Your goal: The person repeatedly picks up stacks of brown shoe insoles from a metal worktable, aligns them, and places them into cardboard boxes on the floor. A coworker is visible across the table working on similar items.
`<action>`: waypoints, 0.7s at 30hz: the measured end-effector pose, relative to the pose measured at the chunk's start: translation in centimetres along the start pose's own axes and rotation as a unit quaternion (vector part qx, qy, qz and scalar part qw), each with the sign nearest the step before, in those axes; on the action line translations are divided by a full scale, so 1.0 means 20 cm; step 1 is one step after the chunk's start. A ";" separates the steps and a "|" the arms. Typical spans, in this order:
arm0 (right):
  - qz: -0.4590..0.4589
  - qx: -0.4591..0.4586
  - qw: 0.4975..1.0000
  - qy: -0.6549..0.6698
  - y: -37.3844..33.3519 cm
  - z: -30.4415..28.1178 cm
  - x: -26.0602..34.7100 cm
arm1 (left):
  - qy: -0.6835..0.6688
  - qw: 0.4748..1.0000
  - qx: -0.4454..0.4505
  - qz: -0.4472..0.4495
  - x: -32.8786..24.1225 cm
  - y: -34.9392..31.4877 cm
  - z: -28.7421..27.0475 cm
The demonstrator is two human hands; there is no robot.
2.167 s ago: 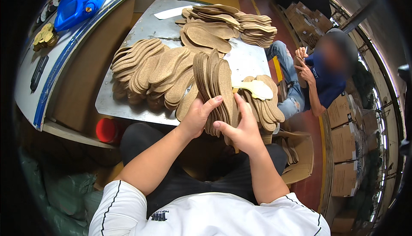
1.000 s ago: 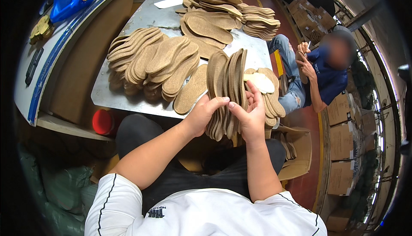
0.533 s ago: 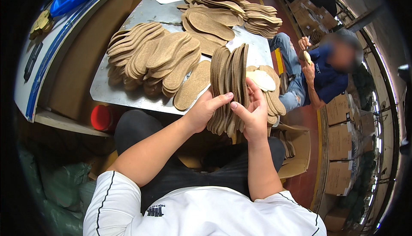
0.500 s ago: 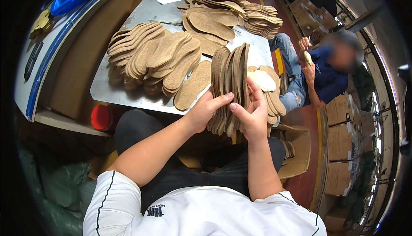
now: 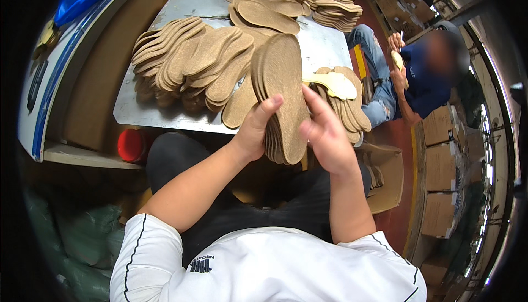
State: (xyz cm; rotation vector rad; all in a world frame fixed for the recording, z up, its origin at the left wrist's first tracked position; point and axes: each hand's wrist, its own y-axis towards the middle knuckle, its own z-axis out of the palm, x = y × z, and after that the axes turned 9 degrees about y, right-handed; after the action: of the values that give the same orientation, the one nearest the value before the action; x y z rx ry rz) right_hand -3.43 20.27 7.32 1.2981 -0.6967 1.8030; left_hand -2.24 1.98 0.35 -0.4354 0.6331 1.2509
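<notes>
My left hand [image 5: 256, 131] is closed round a stack of brown insoles [image 5: 289, 87], its thumb across the left edge. The stack stands upright over the table's front edge, with the broad face of one insole turned toward me. At the stack's right edge is my right hand [image 5: 330, 137], its index finger stretched up along the edge and its thumb apart and blurred. Its remaining fingers are partly hidden. Fanned brown insoles [image 5: 214, 54] lie left of the stack. A pale yellow sole-shaped piece [image 5: 336, 86] rests on more insoles [image 5: 352, 112] to the right.
More insole piles [image 5: 335, 8] cover the far end of the metal table [image 5: 159, 118]. A seated co-worker [image 5: 421, 76] holds a small pale piece at right. A red-lidded container [image 5: 131, 145] stands below left, and an open cardboard box [image 5: 388, 184] is by my right knee.
The insole stack has turned from edge-on to showing a broad face, and its pieces sit closer together. My right thumb has come off the stack's edges, and its fingers have spread.
</notes>
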 end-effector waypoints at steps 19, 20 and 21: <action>-0.072 -0.281 0.932 -0.218 0.22 -0.30 -0.22 | 0.000 0.982 -0.184 -0.044 -0.22 0.06 -0.01; -0.091 -0.262 0.906 -0.320 0.23 -0.35 -0.25 | 0.000 0.982 -0.186 -0.027 -0.27 0.05 -0.04; -0.090 -0.254 0.869 -0.415 0.27 -0.41 -0.27 | 0.043 0.977 -0.209 0.004 -0.31 0.06 -0.07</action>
State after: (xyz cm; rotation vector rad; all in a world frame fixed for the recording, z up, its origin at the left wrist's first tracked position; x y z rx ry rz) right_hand -11.24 22.39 -0.27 1.6625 -1.3448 0.7511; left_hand -4.72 -3.15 3.42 -0.8412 0.4415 1.3805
